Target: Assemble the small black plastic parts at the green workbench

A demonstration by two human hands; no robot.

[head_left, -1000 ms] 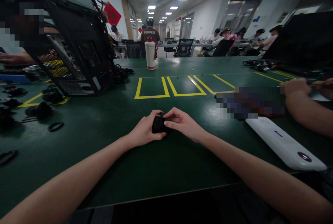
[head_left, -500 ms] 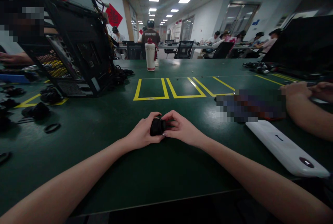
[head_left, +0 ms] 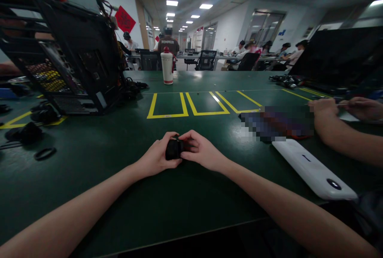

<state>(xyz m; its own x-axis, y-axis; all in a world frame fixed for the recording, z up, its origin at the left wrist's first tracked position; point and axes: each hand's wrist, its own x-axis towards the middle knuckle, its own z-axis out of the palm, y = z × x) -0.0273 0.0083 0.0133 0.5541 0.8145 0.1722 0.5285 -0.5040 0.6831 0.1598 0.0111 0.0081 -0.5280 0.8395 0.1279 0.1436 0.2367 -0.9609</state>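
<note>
A small black part [head_left: 172,149], rounded and dark, is held between my two hands just above the green table [head_left: 179,198]. My left hand [head_left: 158,152] wraps round its left side, thumb below and fingers over the top. From the other side my right hand [head_left: 200,150] pinches its right end between thumb and fingertips. What kind of part it is I cannot make out. Some of it is hidden behind the fingers.
An open black computer case [head_left: 74,62] stands at left, with a black ring [head_left: 44,153] and dark parts [head_left: 24,133] nearby. Yellow tape frames [head_left: 167,116] and a white tumbler [head_left: 168,68] lie ahead. At right are a white oblong device [head_left: 314,168] and another person's hands [head_left: 324,110].
The whole view has shifted slightly, so the scene sits further left. Both hands keep hold of the black part, with the right fingers slightly changed in position on it.
</note>
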